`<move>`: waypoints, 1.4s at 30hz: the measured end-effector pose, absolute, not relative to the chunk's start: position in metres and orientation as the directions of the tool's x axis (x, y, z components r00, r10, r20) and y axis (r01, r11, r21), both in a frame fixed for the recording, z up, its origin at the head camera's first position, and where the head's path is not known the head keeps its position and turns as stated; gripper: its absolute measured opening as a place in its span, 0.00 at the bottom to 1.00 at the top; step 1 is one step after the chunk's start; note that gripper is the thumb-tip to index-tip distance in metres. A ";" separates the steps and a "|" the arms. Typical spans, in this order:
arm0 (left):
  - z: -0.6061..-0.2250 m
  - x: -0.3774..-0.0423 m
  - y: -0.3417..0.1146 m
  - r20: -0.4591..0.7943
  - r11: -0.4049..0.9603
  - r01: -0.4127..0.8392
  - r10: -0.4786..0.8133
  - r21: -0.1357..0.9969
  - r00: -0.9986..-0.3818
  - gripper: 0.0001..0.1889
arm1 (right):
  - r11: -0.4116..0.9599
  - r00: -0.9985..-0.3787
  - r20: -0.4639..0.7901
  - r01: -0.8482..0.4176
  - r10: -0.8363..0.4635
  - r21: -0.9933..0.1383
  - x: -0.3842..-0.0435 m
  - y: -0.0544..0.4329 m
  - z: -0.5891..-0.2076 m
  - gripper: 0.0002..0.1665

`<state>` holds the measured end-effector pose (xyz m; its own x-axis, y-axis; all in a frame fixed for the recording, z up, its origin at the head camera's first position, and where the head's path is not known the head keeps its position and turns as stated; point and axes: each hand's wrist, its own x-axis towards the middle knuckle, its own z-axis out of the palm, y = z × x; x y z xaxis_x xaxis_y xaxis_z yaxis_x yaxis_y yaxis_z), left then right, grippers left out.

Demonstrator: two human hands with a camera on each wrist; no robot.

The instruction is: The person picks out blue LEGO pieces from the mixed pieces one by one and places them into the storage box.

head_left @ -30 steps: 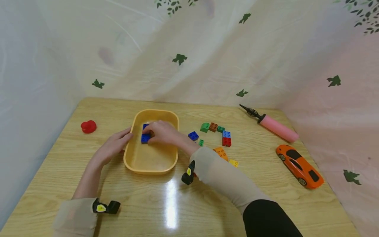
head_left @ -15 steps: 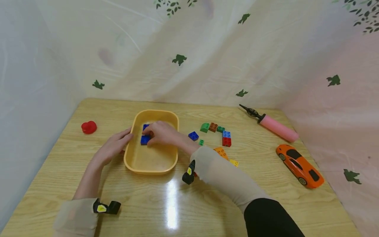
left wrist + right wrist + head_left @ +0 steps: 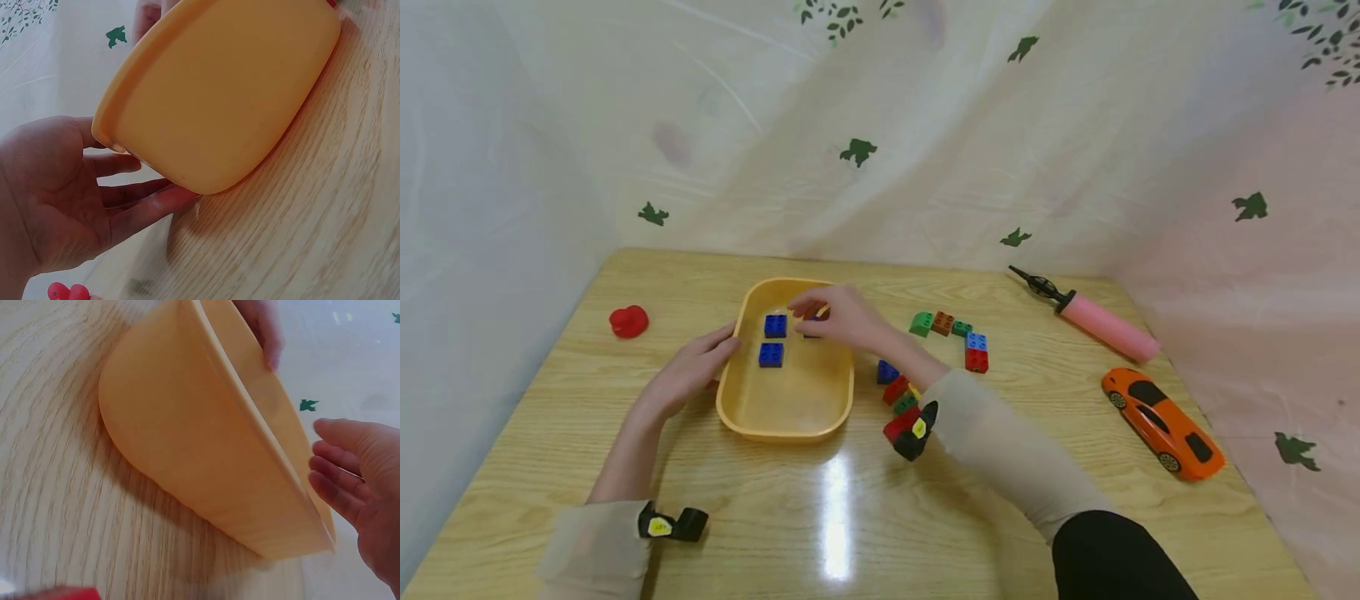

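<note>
Three blue bricks (image 3: 771,355) sit in the tub (image 3: 784,408) on the worktop (image 3: 760,517): two at left, one behind the other; the third (image 3: 812,336) is at right, partly hidden by the right grip (image 3: 846,317). Bricks look like hard plastic, so light, stiff, not fragile, maybe a bit slick. I'd take one by opposite side faces, thumb against fingertips, below the studs. Tub reads as light, stiff plastic too; probably skids if nudged, so rim or outer wall is the place to take it. Right grip is partway spread above the tub's right side, fingers loosely bent, thumb apart; nothing visibly held. Left grip (image 3: 688,367): fingers fairly straight, touching the tub's left outer wall, not wrapped round it.
</note>
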<state>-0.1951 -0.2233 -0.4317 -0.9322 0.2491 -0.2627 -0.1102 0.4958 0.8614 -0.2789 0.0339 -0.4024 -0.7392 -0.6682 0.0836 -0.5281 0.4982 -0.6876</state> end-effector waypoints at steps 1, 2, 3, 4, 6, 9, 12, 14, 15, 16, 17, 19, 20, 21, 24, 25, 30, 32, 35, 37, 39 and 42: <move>-0.431 -0.195 -0.223 -0.262 0.494 -0.111 0.248 0.862 -0.933 0.35 | 0.492 -0.755 0.100 -0.515 -0.648 -0.702 -0.279 0.038 -0.402 0.20; -0.432 -0.195 -0.223 -0.262 0.493 -0.112 0.248 0.863 -0.933 0.35 | 0.484 -0.771 0.117 -0.501 -0.626 -0.717 -0.278 0.043 -0.401 0.19; -0.432 -0.195 -0.223 -0.263 0.494 -0.112 0.247 0.862 -0.933 0.35 | 0.478 -0.787 0.132 -0.488 -0.602 -0.730 -0.278 0.048 -0.401 0.19; -0.432 -0.195 -0.223 -0.262 0.494 -0.111 0.249 0.863 -0.932 0.35 | 0.471 -0.803 0.147 -0.475 -0.578 -0.743 -0.277 0.052 -0.400 0.19; -0.432 -0.195 -0.224 -0.263 0.497 -0.110 0.250 0.861 -0.932 0.35 | 0.460 -0.829 0.178 -0.457 -0.530 -0.761 -0.276 0.062 -0.399 0.18; -0.433 -0.195 -0.225 -0.267 0.509 -0.109 0.249 0.854 -0.931 0.35 | 0.446 -0.859 0.219 -0.439 -0.462 -0.780 -0.275 0.077 -0.398 0.18; -0.433 -0.196 -0.225 -0.275 0.519 -0.113 0.247 0.847 -0.929 0.35 | 0.447 -0.882 0.236 -0.418 -0.407 -0.791 -0.276 0.091 -0.400 0.18; -0.434 -0.196 -0.225 -0.279 0.523 -0.115 0.246 0.844 -0.928 0.35 | 0.455 -0.894 0.232 -0.402 -0.384 -0.795 -0.276 0.100 -0.401 0.17; -0.434 -0.196 -0.226 -0.279 0.524 -0.115 0.246 0.844 -0.928 0.35 | 0.463 -0.897 0.226 -0.395 -0.379 -0.793 -0.277 0.104 -0.402 0.17; -0.435 -0.195 -0.226 -0.280 0.525 -0.115 0.246 0.843 -0.928 0.35 | 0.472 -0.900 0.220 -0.391 -0.376 -0.790 -0.277 0.108 -0.403 0.16; -0.435 -0.195 -0.226 -0.280 0.525 -0.115 0.246 0.843 -0.928 0.35 | 0.479 -0.902 0.213 -0.386 -0.376 -0.788 -0.278 0.112 -0.404 0.16; -0.434 -0.195 -0.226 -0.281 0.525 -0.117 0.246 0.843 -0.927 0.35 | 0.491 -0.902 0.203 -0.384 -0.381 -0.782 -0.280 0.120 -0.407 0.15; -0.434 -0.195 -0.225 -0.283 0.525 -0.118 0.246 0.843 -0.927 0.35 | 0.498 -0.901 0.201 -0.386 -0.385 -0.777 -0.281 0.124 -0.409 0.15; -0.433 -0.194 -0.225 -0.284 0.524 -0.120 0.246 0.843 -0.927 0.35 | 0.503 -0.899 0.198 -0.388 -0.390 -0.772 -0.282 0.128 -0.410 0.15; -0.433 -0.194 -0.224 -0.291 0.525 -0.128 0.239 0.841 -0.926 0.35 | 0.521 -0.894 0.184 -0.395 -0.409 -0.756 -0.286 0.139 -0.415 0.15; -0.433 -0.194 -0.224 -0.290 0.525 -0.129 0.237 0.841 -0.927 0.35 | 0.532 -0.892 0.177 -0.397 -0.416 -0.748 -0.287 0.143 -0.417 0.16; -0.433 -0.193 -0.223 -0.281 0.519 -0.122 0.240 0.846 -0.929 0.35 | 0.588 -0.886 0.126 -0.396 -0.446 -0.705 -0.291 0.157 -0.421 0.17; -0.433 -0.194 -0.223 -0.279 0.517 -0.118 0.245 0.848 -0.929 0.35 | 0.603 -0.881 0.106 -0.399 -0.461 -0.690 -0.292 0.162 -0.421 0.17; -0.433 -0.194 -0.223 -0.282 0.515 -0.121 0.247 0.849 -0.927 0.35 | 0.618 -0.866 0.084 -0.417 -0.494 -0.666 -0.293 0.167 -0.421 0.17; -0.433 -0.194 -0.223 -0.288 0.518 -0.126 0.244 0.846 -0.926 0.35 | 0.622 -0.853 0.066 -0.429 -0.518 -0.655 -0.294 0.169 -0.420 0.17; -0.433 -0.194 -0.223 -0.291 0.522 -0.129 0.242 0.843 -0.926 0.36 | 0.632 -0.842 0.041 -0.434 -0.537 -0.642 -0.294 0.170 -0.420 0.18; -0.433 -0.194 -0.224 -0.292 0.526 -0.130 0.239 0.840 -0.926 0.36 | 0.657 -0.831 -0.007 -0.435 -0.556 -0.616 -0.295 0.172 -0.420 0.19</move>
<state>-0.1937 -0.2235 -0.4332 -0.9261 0.2386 -0.2922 -0.1295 0.5263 0.8404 -0.2951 0.1716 -0.4204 -0.8311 -0.5560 -0.0066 -0.4346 0.6570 -0.6160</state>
